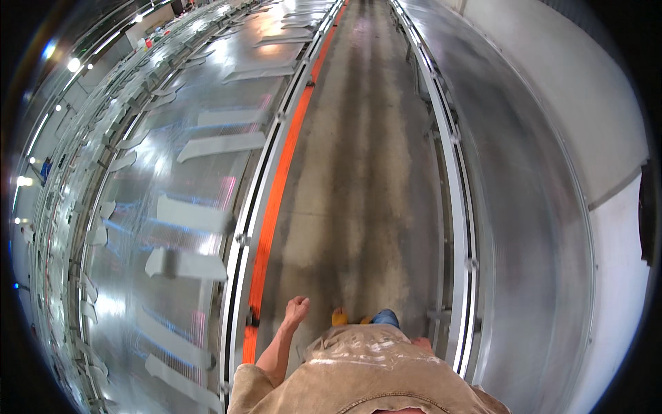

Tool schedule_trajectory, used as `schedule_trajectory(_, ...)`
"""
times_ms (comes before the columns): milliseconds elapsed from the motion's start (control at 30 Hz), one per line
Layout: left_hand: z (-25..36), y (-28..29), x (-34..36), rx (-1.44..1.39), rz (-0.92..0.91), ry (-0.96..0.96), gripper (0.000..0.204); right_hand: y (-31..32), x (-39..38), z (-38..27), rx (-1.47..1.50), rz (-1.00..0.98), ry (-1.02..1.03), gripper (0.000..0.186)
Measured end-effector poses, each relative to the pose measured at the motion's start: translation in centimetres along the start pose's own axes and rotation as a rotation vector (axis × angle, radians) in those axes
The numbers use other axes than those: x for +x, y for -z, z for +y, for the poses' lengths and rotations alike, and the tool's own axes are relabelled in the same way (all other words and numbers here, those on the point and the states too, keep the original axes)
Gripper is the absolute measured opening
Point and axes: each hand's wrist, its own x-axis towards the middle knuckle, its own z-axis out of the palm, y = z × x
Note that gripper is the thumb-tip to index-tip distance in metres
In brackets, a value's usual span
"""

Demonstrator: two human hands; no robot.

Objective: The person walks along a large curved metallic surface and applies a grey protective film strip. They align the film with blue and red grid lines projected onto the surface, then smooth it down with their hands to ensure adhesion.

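Left hand: the left hand (297, 310) is out over the aisle floor (345, 241), just right of the orange strip (281, 176) in the picture. Fingers look curled in, nothing showing in them.
Right hand: only a sliver of the right hand (421, 343) pokes out past the tan shirt (369, 366), so can't tell if it's closed or holding anything. Right rail (455, 172) is the nearest thing to it.
Grey pieces: flat grey pieces (186, 263) lie spaced out on the left table (121, 269), near to far, none touching the left hand.
Right table: shiny bare metal (531, 241) running far along the wall.
Snag risk: a dark block (253, 317) sits on the strip near the left forearm; my guess is a careless arm swing could knock it, or catch the sleeve.
Piece risk: some ends sit close to the left rail (238, 252), so imo a brushing elbow could shift one.
Footing: dark streaks on the floor might be slick, hard to say.
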Motion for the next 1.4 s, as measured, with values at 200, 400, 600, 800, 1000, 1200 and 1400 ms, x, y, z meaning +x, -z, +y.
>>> schedule_trajectory(200, 15.4, -2.2, 10.7, 0.131, -0.007, -0.134, 0.043, 0.0, 16.9, 0.9, 0.086, -0.255, -0.101, 0.036)
schedule_trajectory(400, 19.2, -2.7, 18.4, 0.1, 0.129, 0.08, 0.042, 6.1, 36.3, -16.1, -0.011, -0.408, 0.051, 0.031)
schedule_trajectory(600, 28.9, -3.7, 25.7, -0.019, 0.177, 0.223, 0.038, 17.5, 49.8, -43.1, 0.345, -0.165, 0.029, 0.022)
schedule_trajectory(800, 45.9, -4.6, 39.1, 0.128, 0.203, -0.092, 0.038, 21.2, 63.0, -54.4, 0.365, 0.005, 0.063, 0.024)
schedule_trajectory(1000, 70.6, -3.2, 51.9, 0.004, 0.017, -0.341, 0.034, 20.1, 70.3, -53.3, 0.061, -0.12, -0.113, 0.026)
schedule_trajectory(1200, 86.1, -1.0, 64.1, -0.205, -0.02, -0.43, 0.03, 19.9, 80.4, -55.2, -0.219, -0.334, -0.05, 0.025)
schedule_trajectory(1400, 96.8, -0.6, 77.3, -0.518, 0.046, -0.378, 0.028, 22.8, 100.8, -65.9, -0.374, -0.422, 0.249, 0.023)
